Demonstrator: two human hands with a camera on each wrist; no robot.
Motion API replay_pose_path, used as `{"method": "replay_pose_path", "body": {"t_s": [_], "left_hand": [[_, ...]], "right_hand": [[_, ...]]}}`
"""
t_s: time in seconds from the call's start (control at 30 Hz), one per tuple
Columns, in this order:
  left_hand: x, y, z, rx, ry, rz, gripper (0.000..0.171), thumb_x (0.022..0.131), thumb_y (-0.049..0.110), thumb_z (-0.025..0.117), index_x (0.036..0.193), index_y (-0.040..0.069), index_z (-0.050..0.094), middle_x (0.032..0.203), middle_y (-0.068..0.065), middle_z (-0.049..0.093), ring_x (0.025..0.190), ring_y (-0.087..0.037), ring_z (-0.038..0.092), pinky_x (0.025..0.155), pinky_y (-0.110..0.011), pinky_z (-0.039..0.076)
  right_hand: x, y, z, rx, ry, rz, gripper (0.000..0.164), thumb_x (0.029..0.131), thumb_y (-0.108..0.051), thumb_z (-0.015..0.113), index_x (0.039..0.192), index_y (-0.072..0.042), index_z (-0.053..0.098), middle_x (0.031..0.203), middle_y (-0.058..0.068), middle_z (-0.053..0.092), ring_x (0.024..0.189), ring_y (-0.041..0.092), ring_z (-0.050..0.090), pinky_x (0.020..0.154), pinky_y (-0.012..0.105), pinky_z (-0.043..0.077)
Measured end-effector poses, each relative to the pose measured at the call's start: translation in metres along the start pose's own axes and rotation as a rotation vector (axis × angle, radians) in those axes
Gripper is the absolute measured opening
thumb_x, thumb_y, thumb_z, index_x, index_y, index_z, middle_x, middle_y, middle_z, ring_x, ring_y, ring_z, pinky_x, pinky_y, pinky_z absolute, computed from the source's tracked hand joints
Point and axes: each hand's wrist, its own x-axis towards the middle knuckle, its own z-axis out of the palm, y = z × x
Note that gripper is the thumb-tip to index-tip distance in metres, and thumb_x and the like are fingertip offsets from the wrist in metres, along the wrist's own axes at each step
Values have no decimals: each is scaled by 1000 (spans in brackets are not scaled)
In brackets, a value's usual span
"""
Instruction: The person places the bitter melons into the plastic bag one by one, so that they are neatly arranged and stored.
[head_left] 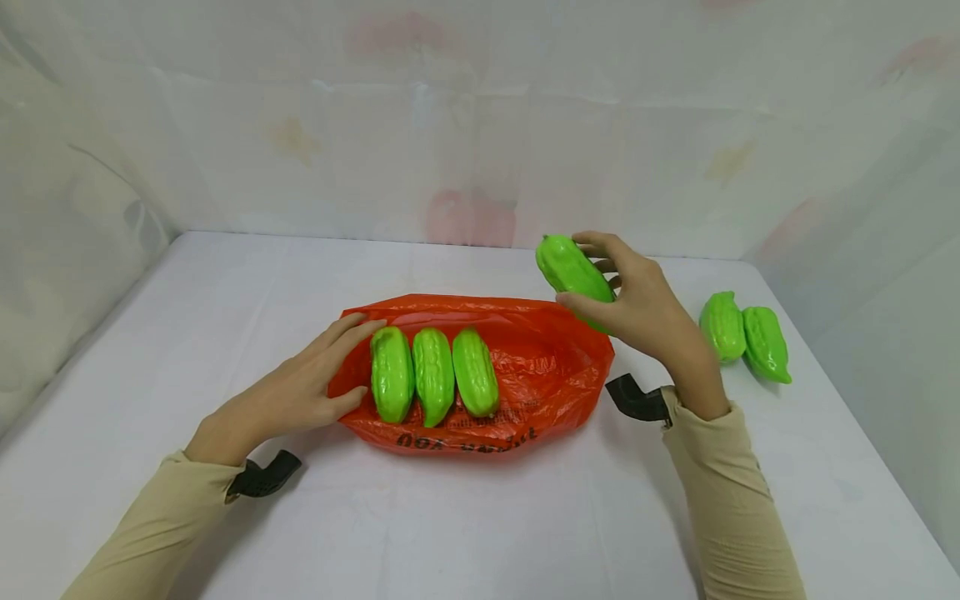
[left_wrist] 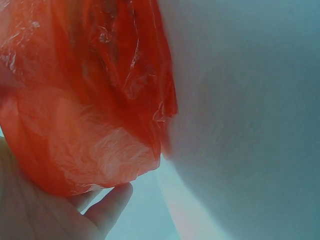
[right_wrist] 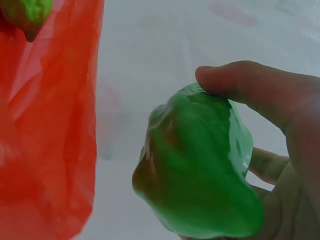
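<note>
A red plastic bag (head_left: pixel 543 367) lies with its mouth spread wide on the white table. Three green bitter melons (head_left: pixel 433 377) sit side by side in its left half. My left hand (head_left: pixel 292 396) is at the bag's left end, fingers spread and fairly straight against the rim; the left wrist view shows fingertips (left_wrist: pixel 112 205) beyond the red plastic (left_wrist: pixel 100 140). Above the bag's right back edge, my right hand (head_left: pixel 637 300) grips another bitter melon (head_left: pixel 568 265). Its thumb (right_wrist: pixel 240 82) presses one side of that melon (right_wrist: pixel 195 165), with fingers partly hidden behind.
Two more bitter melons (head_left: pixel 766 344) lie together on the table's right side, beyond my right forearm. White sheeting (head_left: pixel 360 150) with faded patterns rises behind the table and at both sides. A black wrist mount (head_left: pixel 637 398) juts from each sleeve.
</note>
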Motion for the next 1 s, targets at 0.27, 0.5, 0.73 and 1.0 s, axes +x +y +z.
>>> {"method": "replay_pose_path", "body": {"t_s": [0.27, 0.5, 0.73, 1.0], "left_hand": [[0, 0, -1, -1, -5, 3, 76, 88, 11, 63, 154, 15, 26, 158, -13, 26, 141, -38, 36, 103, -64, 43], [0, 0, -1, -3, -6, -3, 76, 88, 11, 63, 155, 15, 26, 159, -14, 25, 142, -39, 35, 103, -66, 42], [0, 0, -1, 0, -2, 0, 77, 88, 11, 63, 155, 16, 25, 159, -14, 25, 141, -38, 36, 102, -64, 44], [0, -1, 0, -2, -3, 8, 77, 88, 11, 63, 155, 15, 25, 159, -15, 25, 142, -39, 35, 104, -65, 41]], "right_hand": [[1, -6, 10, 4, -60, -41, 66, 87, -24, 76, 144, -14, 43, 138, 12, 58, 109, 32, 64, 88, 46, 54], [1, -13, 18, 50, -121, -18, 68, 87, -23, 75, 145, -14, 40, 139, 11, 55, 113, 31, 64, 91, 46, 56], [2, -17, 26, 59, -195, 17, 78, 87, -26, 76, 150, -13, 31, 142, 12, 51, 118, 33, 61, 94, 47, 55], [3, -18, 33, 75, -255, 4, 76, 89, -27, 74, 149, -11, 29, 142, 12, 49, 116, 32, 64, 91, 44, 57]]}}
